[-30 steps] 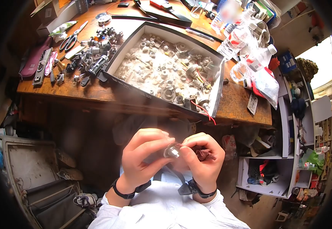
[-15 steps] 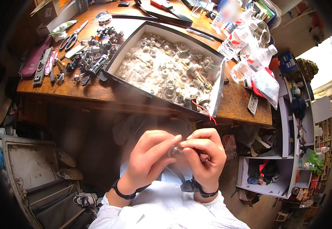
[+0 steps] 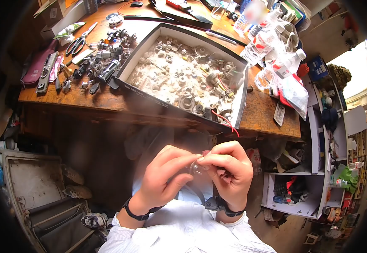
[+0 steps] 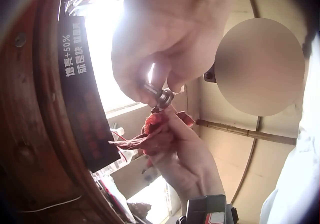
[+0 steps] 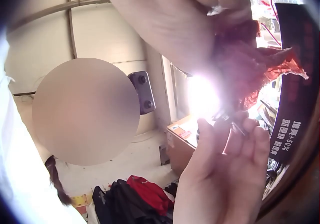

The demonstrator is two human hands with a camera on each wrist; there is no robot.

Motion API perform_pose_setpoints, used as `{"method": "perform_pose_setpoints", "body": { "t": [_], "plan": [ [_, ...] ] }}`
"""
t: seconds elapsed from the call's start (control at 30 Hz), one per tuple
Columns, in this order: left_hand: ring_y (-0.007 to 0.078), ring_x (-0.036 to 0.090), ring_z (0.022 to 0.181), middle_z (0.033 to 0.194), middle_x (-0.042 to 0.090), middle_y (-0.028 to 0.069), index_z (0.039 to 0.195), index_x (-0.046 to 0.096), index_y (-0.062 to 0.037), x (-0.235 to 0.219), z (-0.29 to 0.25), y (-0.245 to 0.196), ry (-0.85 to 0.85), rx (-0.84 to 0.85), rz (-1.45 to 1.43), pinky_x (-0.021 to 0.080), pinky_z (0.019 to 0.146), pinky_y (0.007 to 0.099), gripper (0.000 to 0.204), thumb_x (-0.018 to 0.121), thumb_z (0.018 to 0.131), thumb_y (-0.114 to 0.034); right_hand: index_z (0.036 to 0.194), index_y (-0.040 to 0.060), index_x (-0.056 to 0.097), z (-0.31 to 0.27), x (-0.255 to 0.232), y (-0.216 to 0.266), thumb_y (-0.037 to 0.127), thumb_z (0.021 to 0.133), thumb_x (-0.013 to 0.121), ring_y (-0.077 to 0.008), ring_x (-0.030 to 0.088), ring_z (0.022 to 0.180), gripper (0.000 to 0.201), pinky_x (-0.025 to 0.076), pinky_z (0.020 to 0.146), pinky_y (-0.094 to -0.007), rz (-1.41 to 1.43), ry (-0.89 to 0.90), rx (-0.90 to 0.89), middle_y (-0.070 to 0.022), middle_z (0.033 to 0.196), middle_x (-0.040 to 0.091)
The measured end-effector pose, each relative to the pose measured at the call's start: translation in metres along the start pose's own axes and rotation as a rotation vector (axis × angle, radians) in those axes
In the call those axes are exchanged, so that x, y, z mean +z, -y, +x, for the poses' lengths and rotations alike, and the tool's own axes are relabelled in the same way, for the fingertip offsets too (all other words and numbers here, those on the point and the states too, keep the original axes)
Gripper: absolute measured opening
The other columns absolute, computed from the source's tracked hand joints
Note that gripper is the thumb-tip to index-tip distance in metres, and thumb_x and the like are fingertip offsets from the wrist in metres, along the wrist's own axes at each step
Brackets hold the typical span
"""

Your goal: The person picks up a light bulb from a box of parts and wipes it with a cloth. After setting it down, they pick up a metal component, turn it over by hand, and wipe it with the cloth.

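A small part with a clear rounded end (image 3: 197, 168) is between the hands, in front of the body and below the table edge. Its metal end (image 4: 164, 99) shows in the left wrist view, pinched by the fingers of my left hand (image 3: 163, 173). My right hand (image 3: 234, 172) grips a crumpled dark red cloth (image 3: 223, 174), its thumb and forefinger at the part's upper end. In the left wrist view the cloth (image 4: 156, 125) lies against the metal end. Loose cloth (image 5: 282, 66) hangs out of my right hand in the right wrist view.
On the wooden table (image 3: 267, 114) lies a shallow box (image 3: 158, 101) of small metal parts. Left of it are a pile of fittings (image 3: 107, 59) and scissors (image 3: 81, 41); plastic bottles (image 3: 257, 46) are on the right. Shelves (image 3: 295, 202) stand at right.
The left thumb has moved down off the clear end, and the left fingers reach farther right. Right hand has shifted slightly right. A tip of red cloth now shows above the right fingers.
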State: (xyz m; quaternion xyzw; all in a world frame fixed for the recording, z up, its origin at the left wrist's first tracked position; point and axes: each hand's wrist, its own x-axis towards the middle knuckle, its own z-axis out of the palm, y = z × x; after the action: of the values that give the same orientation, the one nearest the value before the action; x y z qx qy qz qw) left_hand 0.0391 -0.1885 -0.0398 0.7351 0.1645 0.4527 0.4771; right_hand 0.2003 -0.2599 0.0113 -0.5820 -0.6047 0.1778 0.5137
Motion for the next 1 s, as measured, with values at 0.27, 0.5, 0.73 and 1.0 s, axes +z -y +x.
{"method": "perform_pose_setpoints", "body": {
  "t": [0.27,0.5,0.73,1.0],
  "plan": [
    [0.0265,0.051,0.085,0.099,0.054,0.0145,0.127,0.054,0.0032,0.0,-0.003,-0.006,0.107,-0.113,-0.051,0.044,0.079,0.0354,0.043,0.057,0.094,-0.024,0.091,0.0052,0.073,-0.002,0.007,-0.005,-0.005,0.078,0.073,-0.0128,0.062,0.072,0.017,0.049,0.06,-0.0243,0.033,-0.004,0.071,-0.0053,0.087,0.06],
    [0.0203,0.055,0.086,0.104,0.052,0.0137,0.132,0.04,0.0016,0.014,-0.02,0.009,-0.018,-0.148,-0.379,0.048,0.079,0.0342,0.045,0.057,0.097,-0.022,0.091,0.0026,0.073,-0.002,0.003,0.001,-0.006,0.079,0.07,-0.0123,0.063,0.074,0.015,0.05,0.062,-0.0239,0.131,0.052,0.186,-0.0058,0.086,0.062],
    [0.0176,0.055,0.075,0.088,0.057,0.0102,0.106,0.056,0.0004,0.012,-0.01,0.011,-0.103,0.0,-0.215,0.045,0.064,0.0278,0.034,0.048,0.101,-0.032,0.098,-0.0027,0.055,-0.006,0.01,0.002,-0.007,0.084,0.067,-0.0092,0.065,0.073,0.019,0.055,0.062,-0.0228,0.571,0.011,0.384,-0.0078,0.088,0.063],
    [0.0192,0.056,0.055,0.066,0.056,0.0081,0.082,0.059,-0.0004,0.004,-0.003,0.003,-0.056,-0.113,-0.173,0.044,0.054,0.0289,0.042,0.042,0.103,-0.034,0.101,0.0005,0.046,-0.013,0.016,-0.006,-0.005,0.081,0.072,-0.008,0.063,0.082,0.033,0.054,0.071,-0.0227,0.505,0.012,0.364,-0.0085,0.091,0.063]
  ]
}}
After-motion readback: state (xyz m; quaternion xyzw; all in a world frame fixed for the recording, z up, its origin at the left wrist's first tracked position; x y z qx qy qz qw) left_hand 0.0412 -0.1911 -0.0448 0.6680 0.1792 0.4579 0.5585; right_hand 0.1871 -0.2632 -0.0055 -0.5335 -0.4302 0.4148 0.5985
